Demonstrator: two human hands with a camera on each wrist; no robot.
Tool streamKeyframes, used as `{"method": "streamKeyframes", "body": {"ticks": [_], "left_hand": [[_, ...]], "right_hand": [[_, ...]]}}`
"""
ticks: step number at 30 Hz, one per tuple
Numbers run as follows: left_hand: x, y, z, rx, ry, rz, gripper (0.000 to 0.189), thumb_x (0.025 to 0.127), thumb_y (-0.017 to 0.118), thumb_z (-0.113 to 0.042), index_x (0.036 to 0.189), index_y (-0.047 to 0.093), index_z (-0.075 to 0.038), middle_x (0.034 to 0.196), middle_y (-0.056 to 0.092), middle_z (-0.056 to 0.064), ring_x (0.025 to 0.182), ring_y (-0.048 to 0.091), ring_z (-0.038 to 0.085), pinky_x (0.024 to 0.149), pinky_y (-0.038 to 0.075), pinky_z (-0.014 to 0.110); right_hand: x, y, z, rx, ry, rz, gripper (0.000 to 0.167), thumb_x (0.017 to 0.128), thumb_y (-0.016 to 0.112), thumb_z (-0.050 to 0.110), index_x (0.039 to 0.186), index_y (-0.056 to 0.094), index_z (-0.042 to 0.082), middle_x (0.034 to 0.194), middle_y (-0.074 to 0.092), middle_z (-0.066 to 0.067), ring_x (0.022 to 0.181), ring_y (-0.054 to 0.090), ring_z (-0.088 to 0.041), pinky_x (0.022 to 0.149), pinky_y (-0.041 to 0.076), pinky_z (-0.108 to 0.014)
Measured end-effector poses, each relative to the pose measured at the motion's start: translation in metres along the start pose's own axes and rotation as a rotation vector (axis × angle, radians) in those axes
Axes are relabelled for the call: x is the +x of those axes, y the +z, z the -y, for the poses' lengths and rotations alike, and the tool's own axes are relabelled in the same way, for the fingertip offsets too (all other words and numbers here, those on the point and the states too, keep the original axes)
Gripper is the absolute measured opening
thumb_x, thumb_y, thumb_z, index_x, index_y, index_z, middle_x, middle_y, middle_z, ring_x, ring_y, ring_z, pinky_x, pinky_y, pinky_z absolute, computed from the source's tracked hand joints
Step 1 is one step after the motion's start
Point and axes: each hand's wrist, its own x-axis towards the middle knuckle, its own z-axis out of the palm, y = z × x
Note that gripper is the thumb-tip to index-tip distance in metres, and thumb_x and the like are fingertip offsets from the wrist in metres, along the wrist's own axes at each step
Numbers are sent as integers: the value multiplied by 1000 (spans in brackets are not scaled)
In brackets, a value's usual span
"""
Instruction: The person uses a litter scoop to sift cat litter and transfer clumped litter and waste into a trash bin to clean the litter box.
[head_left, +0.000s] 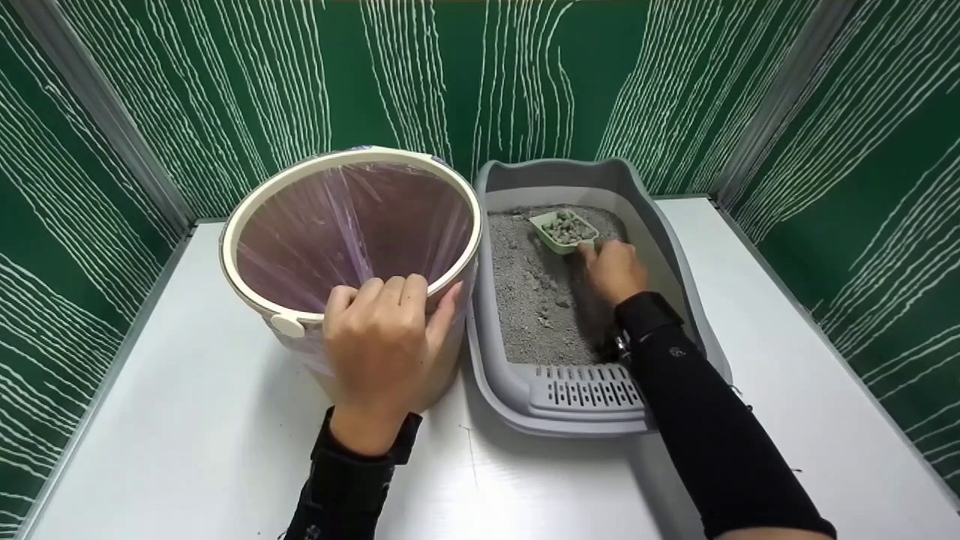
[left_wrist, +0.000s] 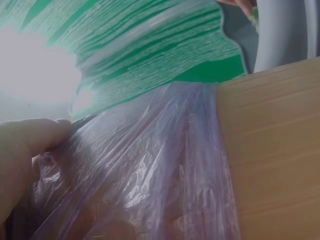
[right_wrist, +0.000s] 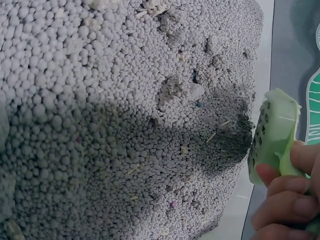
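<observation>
My right hand (head_left: 616, 271) grips the handle of a light green litter scoop (head_left: 556, 244) above the far part of a grey litter box (head_left: 491, 322). Clumps (head_left: 568, 227) fill the scoop in the head view; its slotted underside shows in the right wrist view. Grey granular litter (right_wrist: 125, 150) with scattered lumps lies below it. On the left, my left hand (head_left: 379, 341) holds the near rim of a round bin (head_left: 234, 259), fingers over the edge and thumb outside. A thin purple plastic bag (left_wrist: 150, 165) lines the bin and folds over its rim.
Bin and litter box stand side by side on a white table (head_left: 187, 450). Green walls (head_left: 525, 90) with white wavy lines enclose the back and sides. The box has a slotted step (head_left: 589, 391) at its near end.
</observation>
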Motion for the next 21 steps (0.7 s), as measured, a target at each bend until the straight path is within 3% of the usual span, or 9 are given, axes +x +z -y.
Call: {"method": "streamKeyframes", "body": {"ticks": [3,6,10,15,21], "left_hand": [[0,0,0,-2,-2,2,49,100,74,-42,69,56,-9,59,51,4,54,52,27,60,42,43],[0,0,-1,-4,-5,2,49,100,74,-42,69,56,-9,59,51,4,54,52,27,60,42,43],[0,0,-1,-9,-9,2,49,100,74,-42,68,55,-9,59,50,4,54,53,27,60,42,43],[0,0,-1,-12,-11,6,50,101,73,-42,68,55,-9,59,50,5,54,53,28,60,41,43],[0,-1,0,8,0,13,50,102,71,-43,69,55,-9,59,49,4,54,52,27,60,41,43]], "right_hand": [[0,0,-1,-3,-10,-15,42,111,57,39,102,67,0,129,67,-33,118,65,-53,96,50,-64],[0,0,-2,6,-17,-21,42,110,60,36,120,70,-4,133,65,-33,121,64,-53,99,50,-63],[1,0,-3,20,-28,-12,49,109,62,33,141,64,-3,138,62,-35,125,62,-53,104,48,-63],[0,-1,-3,42,-38,-5,44,108,65,30,135,66,-4,134,64,-35,123,63,-52,102,50,-62],[-2,-2,-2,65,-38,22,52,108,66,28,147,58,-5,143,60,-32,131,59,-50,108,47,-59]]}}
